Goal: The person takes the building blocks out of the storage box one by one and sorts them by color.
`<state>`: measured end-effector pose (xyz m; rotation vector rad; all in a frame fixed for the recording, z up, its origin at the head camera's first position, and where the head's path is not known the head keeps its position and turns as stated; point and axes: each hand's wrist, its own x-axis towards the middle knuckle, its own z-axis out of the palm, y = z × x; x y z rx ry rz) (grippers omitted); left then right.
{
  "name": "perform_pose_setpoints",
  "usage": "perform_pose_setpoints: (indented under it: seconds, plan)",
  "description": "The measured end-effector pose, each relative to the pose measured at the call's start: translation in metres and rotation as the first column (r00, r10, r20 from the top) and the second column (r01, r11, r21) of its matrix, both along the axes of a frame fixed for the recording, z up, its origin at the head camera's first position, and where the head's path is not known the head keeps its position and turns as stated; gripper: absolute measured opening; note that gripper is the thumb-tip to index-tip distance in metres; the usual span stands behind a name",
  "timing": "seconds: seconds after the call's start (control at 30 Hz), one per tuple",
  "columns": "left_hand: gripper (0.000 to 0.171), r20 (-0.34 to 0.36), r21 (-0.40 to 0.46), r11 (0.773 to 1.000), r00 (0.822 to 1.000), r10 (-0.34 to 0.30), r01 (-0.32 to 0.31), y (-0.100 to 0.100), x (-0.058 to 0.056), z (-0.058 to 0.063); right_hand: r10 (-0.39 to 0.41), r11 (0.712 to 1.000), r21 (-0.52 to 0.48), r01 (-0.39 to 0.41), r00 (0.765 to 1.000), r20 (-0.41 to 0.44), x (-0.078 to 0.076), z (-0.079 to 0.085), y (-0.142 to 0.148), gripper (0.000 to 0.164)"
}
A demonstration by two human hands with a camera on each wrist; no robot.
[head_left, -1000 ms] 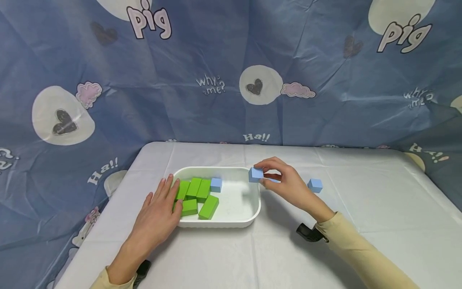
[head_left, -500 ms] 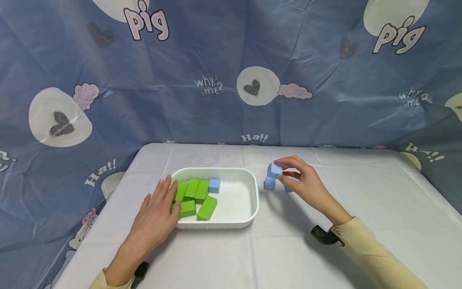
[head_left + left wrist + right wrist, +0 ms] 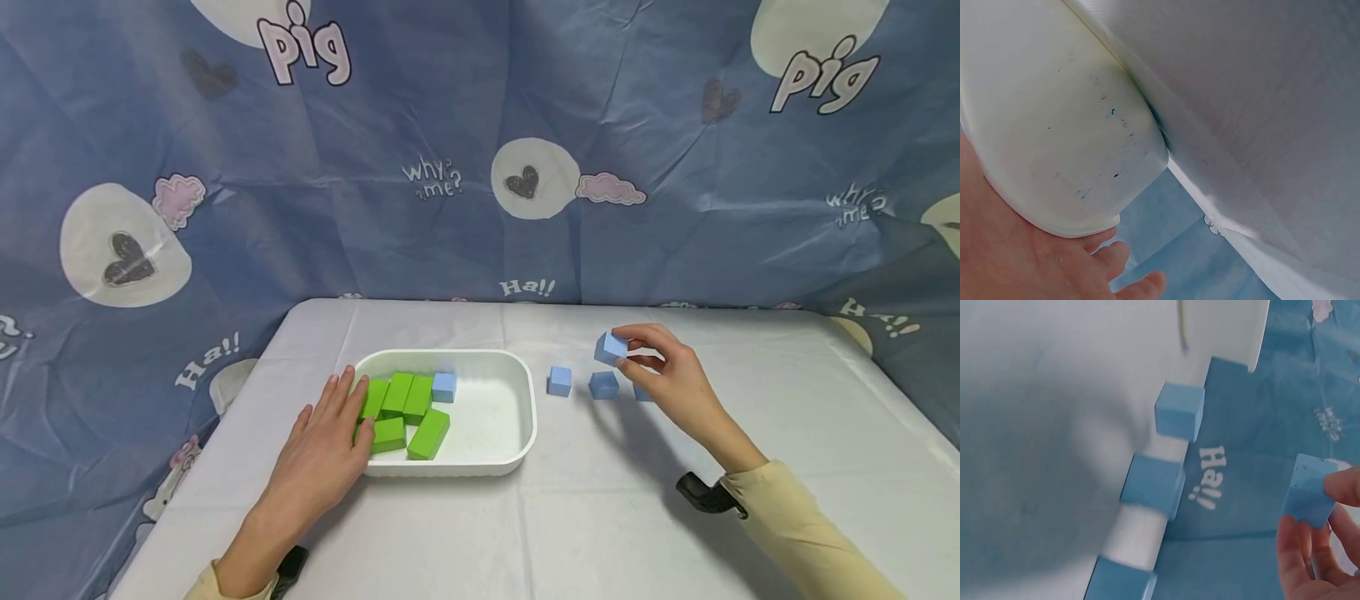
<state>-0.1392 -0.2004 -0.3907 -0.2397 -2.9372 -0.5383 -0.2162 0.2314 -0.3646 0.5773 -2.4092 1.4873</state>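
My right hand pinches a blue cube between thumb and fingers, lifted above the table. Below it three more blue cubes stand in a spaced row: one on the left, one in the middle, and one partly behind the hand. In the right wrist view the held cube hangs apart from that row. My left hand rests on the left end of a white tray, fingers straight. Inside the tray lie several green blocks and one blue cube.
A white cloth covers the table. Behind its far edge hangs a blue printed curtain. The left wrist view shows the tray's outer wall up close.
My right hand has carried the cube rightward, from over the tray's right rim to above the row. The row's cubes have come into view from behind it. The left hand stays put.
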Motion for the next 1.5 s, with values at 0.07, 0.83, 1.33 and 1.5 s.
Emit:
perform_pose_setpoints:
  seconds: [0.07, 0.83, 1.33, 1.5]
  plan:
    - [0.058, 0.004, 0.003, 1.0, 1.0, 0.0, 0.0, 0.0, -0.001, 0.0, -0.022, 1.0, 0.012, 0.022, 1.0, -0.002, 0.0, -0.001, 0.006, 0.037]
    - [0.058, 0.018, 0.001, 1.0, 1.0, 0.003, -0.003, -0.002, -0.006, -0.001, -0.216, 0.967, 0.129, 0.218, 0.976, -0.031, 0.007, -0.013, 0.066, 0.037]
    - [0.058, 0.013, 0.004, 1.0, 1.0, -0.003, 0.003, -0.002, -0.005, -0.001, -0.17, 0.953, 0.253, 0.167, 0.985, -0.011, 0.01, -0.034, 0.103, 0.036]
    - [0.058, 0.004, -0.003, 1.0, 1.0, 0.0, 0.0, -0.002, -0.005, -0.001, -0.18, 0.93, 0.33, 0.164, 0.984, 0.017, 0.009, -0.039, 0.108, 0.037]
